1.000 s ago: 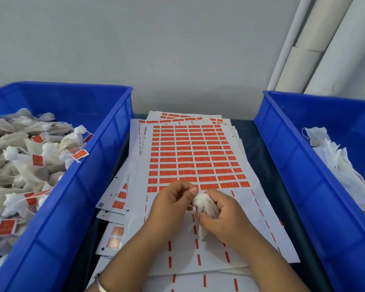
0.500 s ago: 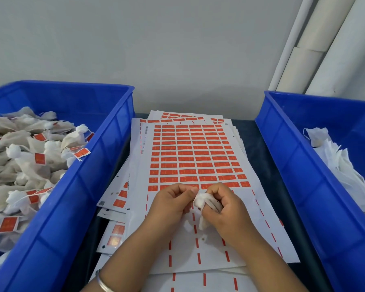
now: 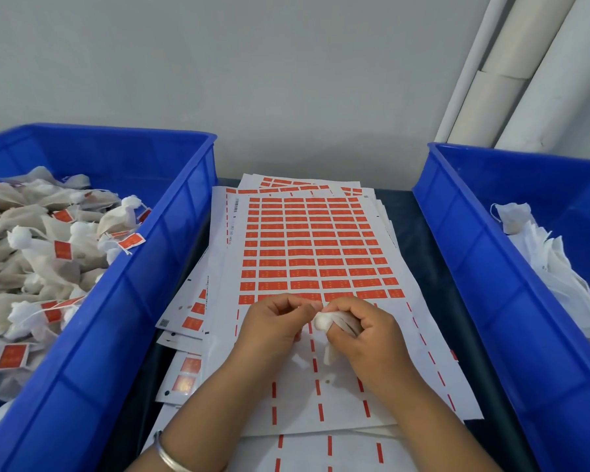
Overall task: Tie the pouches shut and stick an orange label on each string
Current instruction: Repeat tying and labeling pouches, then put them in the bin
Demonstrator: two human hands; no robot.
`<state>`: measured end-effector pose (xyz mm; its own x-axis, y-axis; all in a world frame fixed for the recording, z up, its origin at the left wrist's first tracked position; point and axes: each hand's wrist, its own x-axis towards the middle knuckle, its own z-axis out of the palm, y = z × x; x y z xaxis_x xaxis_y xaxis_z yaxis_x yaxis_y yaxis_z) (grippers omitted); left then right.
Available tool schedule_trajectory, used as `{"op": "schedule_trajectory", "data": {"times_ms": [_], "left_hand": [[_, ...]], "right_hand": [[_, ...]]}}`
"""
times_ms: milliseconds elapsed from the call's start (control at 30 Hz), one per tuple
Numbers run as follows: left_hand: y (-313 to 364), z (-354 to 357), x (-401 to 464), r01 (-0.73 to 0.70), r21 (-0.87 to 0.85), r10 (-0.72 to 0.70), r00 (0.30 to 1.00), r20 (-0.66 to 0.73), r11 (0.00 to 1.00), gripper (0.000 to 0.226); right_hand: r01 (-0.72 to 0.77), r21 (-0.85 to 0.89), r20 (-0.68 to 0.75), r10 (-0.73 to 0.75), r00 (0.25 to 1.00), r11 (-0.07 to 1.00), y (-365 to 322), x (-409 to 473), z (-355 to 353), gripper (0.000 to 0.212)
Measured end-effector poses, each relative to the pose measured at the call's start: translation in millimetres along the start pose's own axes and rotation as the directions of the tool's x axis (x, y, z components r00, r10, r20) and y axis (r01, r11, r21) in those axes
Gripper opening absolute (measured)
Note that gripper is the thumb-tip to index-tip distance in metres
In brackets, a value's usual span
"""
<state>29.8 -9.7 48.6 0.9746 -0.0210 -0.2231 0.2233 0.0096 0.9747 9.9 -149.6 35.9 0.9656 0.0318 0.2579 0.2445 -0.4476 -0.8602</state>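
1. Pouch [image 3: 334,327]: small, white, its top bunched into a puff, held above the label sheet [image 3: 314,253] in the middle.
2. The right hand [image 3: 361,330] curls around its body; the left hand [image 3: 276,323] pinches at the gathered neck with fingertips.
3. Since a second ago, both hands have moved slightly up the sheet, toward the orange rows.
4. The left bin [image 3: 123,301] holds tied, labelled pouches; the right bin [image 3: 491,284] holds loose white ones.

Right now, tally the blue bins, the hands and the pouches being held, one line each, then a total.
Blue bins: 2 (left bin, right bin)
Hands: 2 (left hand, right hand)
Held pouch: 1
Total: 5
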Motion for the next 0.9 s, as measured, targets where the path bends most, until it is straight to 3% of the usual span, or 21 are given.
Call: {"op": "schedule_trajectory", "data": {"times_ms": [200,333,433,600,767,900], "left_hand": [[-1.5,2.0,0.3,-0.011,0.121,0.012,1.0,-0.004,0.993,0.02],[0.0,4.1,-2.3,-0.095,0.148,0.098,0.995,-0.014,0.984,0.013],[-0.5,2.9,-5.0,-0.188,0.198,0.193,0.981,-0.009,0.962,0.02],[-5.2,7.0,-8.7,-0.374,0.364,0.372,0.925,0.076,0.853,0.021],[-8.3,6.0,-5.7,-0.453,0.463,0.503,0.864,0.017,0.762,0.026],[-9.3,6.4,-9.2,-0.53,0.5,0.588,0.807,0.052,0.685,0.03]], "right_hand": [[-0.053,0.034,0.019,0.052,0.998,0.998,1.4,1.0,2.4,0.012],[-0.14,0.085,0.018,0.139,0.99,0.987,2.3,2.4,2.6,0.01],[-0.246,0.181,0.018,0.247,0.969,0.952,2.1,3.7,0.7,0.008],[-0.341,0.311,0.055,0.342,0.938,0.887,1.4,6.1,-0.2,0.019],[-0.404,0.46,0.104,0.403,0.909,0.791,3.6,6.9,0.0,0.023],[-0.44,0.567,0.198,0.403,0.893,0.697,2.2,8.3,-3.2,0.025]]}}
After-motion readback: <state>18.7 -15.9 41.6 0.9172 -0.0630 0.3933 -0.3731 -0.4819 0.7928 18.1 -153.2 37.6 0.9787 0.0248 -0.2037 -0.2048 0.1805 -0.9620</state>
